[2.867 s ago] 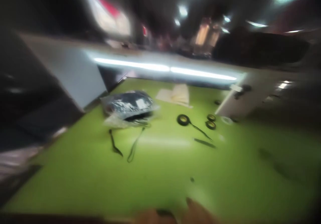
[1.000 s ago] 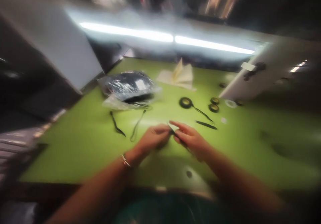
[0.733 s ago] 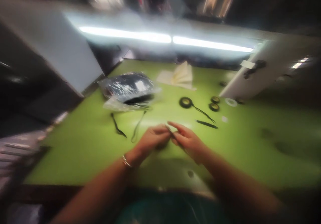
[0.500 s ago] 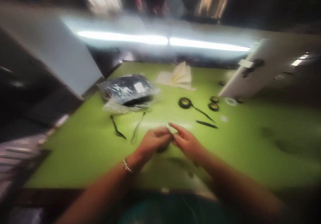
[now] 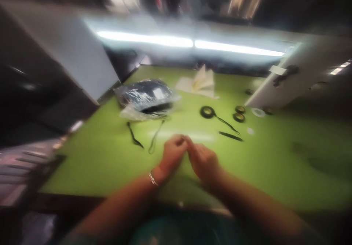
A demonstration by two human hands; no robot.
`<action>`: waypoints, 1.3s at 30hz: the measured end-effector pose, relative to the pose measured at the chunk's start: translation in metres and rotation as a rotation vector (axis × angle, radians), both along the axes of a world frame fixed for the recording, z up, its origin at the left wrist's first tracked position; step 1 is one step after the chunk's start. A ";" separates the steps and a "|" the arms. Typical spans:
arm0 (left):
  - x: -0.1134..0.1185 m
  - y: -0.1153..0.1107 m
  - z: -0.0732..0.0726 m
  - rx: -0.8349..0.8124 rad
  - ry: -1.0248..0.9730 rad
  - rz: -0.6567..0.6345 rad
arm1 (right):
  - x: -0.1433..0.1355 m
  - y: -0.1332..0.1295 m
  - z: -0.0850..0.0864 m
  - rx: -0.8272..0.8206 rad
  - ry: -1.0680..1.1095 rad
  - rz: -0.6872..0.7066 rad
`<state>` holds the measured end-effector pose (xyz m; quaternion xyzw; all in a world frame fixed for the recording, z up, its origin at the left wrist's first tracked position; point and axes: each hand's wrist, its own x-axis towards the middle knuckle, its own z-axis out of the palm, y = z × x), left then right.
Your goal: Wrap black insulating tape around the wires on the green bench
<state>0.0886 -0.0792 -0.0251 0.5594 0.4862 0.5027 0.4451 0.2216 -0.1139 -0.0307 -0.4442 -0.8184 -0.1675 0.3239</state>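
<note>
Over the front middle of the green table (image 5: 110,164), my left hand (image 5: 173,153) and my right hand (image 5: 202,159) meet at the fingertips. Both are closed in a pinch, and whatever lies between the fingers is too small and blurred to name. A bracelet circles my left wrist. Beyond my left hand lie a black strap (image 5: 134,136) and a thin looped cord (image 5: 156,138). Past my right hand are a black pen-like tool (image 5: 230,136) and a black tape roll (image 5: 207,111) with a dark cord beside it.
A clear plastic bag of dark items (image 5: 148,96) lies at the back left, near folded pale paper (image 5: 204,82). Two small tape rolls (image 5: 239,117), a white ring (image 5: 258,112) and a white scrap (image 5: 250,130) are at the right. White panels flank the table.
Both hands have drawn closer at the fingertips, and my right fingers have folded in from a more spread pose. The camera view has shifted slightly, so the table items appear further right.
</note>
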 end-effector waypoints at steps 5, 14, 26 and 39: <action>-0.005 0.010 0.000 0.104 0.087 0.006 | 0.005 0.003 0.000 -0.090 0.145 -0.019; -0.010 0.006 0.004 0.143 0.019 -0.098 | 0.004 0.010 0.029 -1.170 0.880 0.123; -0.017 0.006 0.007 -0.167 -0.271 -0.293 | 0.010 0.011 0.018 -1.453 1.356 0.305; -0.012 0.006 0.006 -0.125 -0.154 -0.196 | 0.003 0.005 0.023 -0.931 0.735 0.051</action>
